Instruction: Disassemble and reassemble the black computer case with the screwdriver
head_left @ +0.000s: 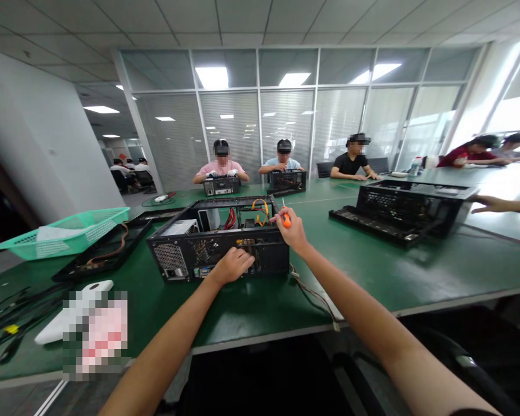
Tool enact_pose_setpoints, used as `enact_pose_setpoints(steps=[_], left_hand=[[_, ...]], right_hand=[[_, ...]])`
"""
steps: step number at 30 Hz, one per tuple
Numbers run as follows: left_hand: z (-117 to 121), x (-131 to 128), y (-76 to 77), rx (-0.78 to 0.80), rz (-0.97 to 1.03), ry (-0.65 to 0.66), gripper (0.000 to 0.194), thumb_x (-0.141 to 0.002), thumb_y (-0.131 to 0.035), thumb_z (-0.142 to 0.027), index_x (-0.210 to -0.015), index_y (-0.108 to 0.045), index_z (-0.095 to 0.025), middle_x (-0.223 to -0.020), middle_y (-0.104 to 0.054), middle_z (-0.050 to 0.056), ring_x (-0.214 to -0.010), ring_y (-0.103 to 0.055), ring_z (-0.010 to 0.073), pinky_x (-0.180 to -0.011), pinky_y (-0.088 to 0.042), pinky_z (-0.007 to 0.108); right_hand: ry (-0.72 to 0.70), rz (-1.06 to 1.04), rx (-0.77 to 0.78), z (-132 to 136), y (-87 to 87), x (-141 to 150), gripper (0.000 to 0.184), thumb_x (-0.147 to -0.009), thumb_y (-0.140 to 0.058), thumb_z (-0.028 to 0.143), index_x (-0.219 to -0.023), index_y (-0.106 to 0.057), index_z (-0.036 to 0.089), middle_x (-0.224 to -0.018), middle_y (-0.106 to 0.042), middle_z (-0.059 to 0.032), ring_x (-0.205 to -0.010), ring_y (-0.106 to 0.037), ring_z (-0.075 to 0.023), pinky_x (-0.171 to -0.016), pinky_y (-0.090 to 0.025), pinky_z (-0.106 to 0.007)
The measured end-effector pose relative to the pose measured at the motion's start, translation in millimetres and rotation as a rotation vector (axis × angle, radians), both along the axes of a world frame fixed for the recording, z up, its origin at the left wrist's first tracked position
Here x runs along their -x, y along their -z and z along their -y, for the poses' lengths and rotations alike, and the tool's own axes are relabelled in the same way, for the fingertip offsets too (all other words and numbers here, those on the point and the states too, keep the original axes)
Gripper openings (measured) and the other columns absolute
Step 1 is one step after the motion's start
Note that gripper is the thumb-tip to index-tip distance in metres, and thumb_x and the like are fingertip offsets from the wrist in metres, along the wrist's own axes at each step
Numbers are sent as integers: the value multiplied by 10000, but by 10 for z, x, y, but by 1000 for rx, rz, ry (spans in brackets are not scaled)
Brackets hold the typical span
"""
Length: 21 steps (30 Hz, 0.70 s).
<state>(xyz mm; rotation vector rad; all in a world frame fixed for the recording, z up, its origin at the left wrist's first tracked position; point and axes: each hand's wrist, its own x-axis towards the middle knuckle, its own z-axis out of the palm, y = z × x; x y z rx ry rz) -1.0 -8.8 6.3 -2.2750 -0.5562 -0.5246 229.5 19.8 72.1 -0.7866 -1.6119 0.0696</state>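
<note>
A black desktop computer case lies on its side in front of me, its upper side uncovered and its rear panel facing me. Red and yellow cables show inside, along with a silver power supply. My left hand rests against the rear panel by the expansion slots, fingers bent together; whatever they pinch is hidden. Over the case's right rear corner, my right hand is closed around a screwdriver with an orange handle. The screwdriver's thin shaft points upward, away from the case.
On the left are a green plastic basket, a black side panel, black cables and a white device. Loose wires lie right of the case. Another open case has a co-worker's hand beside it. Other people sit opposite.
</note>
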Motion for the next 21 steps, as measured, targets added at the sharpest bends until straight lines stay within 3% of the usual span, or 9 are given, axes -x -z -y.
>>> enact_pose_setpoints(steps=[3, 7, 13, 17, 21], left_hand=[[-147, -47, -25, 155, 184, 9, 266, -899, -338, -139, -1049, -558, -143, -906, -602, 90, -875, -529, 189, -764, -428, 358], [-144, 61, -102, 350, 574, 64, 276, -899, -376, -194, -1070, -592, -189, -982, -577, 78, -919, -553, 162, -812, -466, 315], [-167, 418, -349, 533, 1177, -95, 218, -797, -552, -344, -887, -678, -190, -852, -656, 34, -717, -630, 146, -696, -519, 275], [-266, 338, -492, 670, 1264, -169, 238, -736, -605, -369, -839, -689, -172, -671, -675, 16, -597, -635, 157, -607, -515, 266], [-265, 245, -540, 567, 1132, -290, 217, -739, -600, -382, -785, -703, -197, -695, -696, 13, -625, -644, 165, -678, -502, 277]], right_hand=[[0, -56, 20, -312, 64, 11, 172, -853, -436, 391, -861, -445, 219, -771, -702, -42, -746, -675, -178, -678, -501, -279], [60, -26, 28, -598, 114, -85, 176, -848, -451, 396, -858, -465, 221, -785, -695, -41, -754, -674, -185, -686, -498, -281], [109, -71, 21, -783, 130, -162, 196, -852, -446, 413, -874, -472, 220, -735, -686, -32, -717, -668, -187, -688, -491, -284], [93, -143, 7, -785, 154, -135, 212, -863, -418, 431, -882, -460, 224, -730, -682, -27, -713, -663, -183, -696, -490, -293], [72, -135, 25, -758, 154, -145, 212, -859, -424, 433, -880, -458, 225, -725, -680, -26, -718, -662, -183, -709, -488, -297]])
